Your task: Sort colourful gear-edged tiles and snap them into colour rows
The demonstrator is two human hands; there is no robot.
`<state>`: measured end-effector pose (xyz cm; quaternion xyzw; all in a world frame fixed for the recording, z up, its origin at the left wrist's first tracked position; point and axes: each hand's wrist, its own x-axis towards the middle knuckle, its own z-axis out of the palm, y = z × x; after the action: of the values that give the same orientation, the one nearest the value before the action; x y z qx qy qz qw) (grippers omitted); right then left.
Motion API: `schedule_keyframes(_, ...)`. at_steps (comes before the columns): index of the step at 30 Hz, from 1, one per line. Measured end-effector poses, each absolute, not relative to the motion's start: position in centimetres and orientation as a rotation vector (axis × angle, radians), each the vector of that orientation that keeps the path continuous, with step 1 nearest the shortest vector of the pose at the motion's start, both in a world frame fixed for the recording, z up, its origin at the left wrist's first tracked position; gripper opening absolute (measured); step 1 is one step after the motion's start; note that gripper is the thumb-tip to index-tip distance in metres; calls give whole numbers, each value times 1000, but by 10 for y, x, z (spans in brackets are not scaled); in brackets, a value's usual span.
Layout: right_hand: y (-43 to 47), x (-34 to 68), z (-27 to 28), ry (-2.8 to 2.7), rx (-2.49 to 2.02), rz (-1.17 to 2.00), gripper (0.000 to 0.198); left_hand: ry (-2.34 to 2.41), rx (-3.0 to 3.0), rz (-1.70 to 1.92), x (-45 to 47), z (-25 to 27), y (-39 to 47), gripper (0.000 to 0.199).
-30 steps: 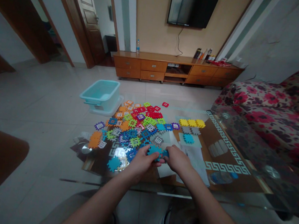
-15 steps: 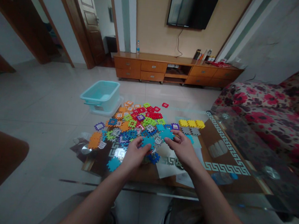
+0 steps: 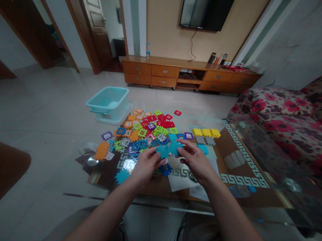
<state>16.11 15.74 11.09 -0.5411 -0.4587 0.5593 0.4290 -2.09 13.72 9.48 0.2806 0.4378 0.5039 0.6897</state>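
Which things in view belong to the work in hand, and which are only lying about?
Likely part of the work:
turquoise tiles in left hand and right hand
loose toothed tiles
yellow tiles

Likely just lying about:
blue-capped bottle
upright bottle on the cabinet

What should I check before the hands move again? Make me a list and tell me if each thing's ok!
1. Left hand has hold of a blue piece: ok.
2. Right hand has hold of a second blue piece: ok.
3. Teeth of those two locked together: cannot tell; their edges look very close, but the join is too small to see.
4. Loose pieces sorted neatly by colour: not ok; red pieces and green pieces lie jumbled with other colours.
5. Yellow pieces lined up: ok, they sit in a row to the right of the jumble.
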Motion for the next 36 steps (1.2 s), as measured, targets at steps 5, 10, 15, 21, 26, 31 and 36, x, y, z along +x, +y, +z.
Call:
schedule_keyframes(5,155,161,113,-1223,-1367,1422,52,918,608,1095,-21,98,136,24)
schedule_keyframes(10,156,160,111,-1290,-1459,1315,46,872,611,1088,-22,101,137,26)
schedule_keyframes(15,157,160,110,-1296,-1442,1264,47,806,705,1050,-23,103,136,34)
schedule_keyframes(21,158,159,107,-1241,-1368,1292,46,765,851,1018,-25,101,135,38)
schedule_keyframes(26,157,158,108,-1234,-1345,1294,46,805,857,1018,-27,97,136,40)
schedule_keyframes(31,155,156,110,-1251,-1289,1318,43,835,863,1038,-28,98,136,41)
schedule_keyframes(36,156,156,108,-1211,-1272,1304,43,735,825,1024,-28,103,136,34)
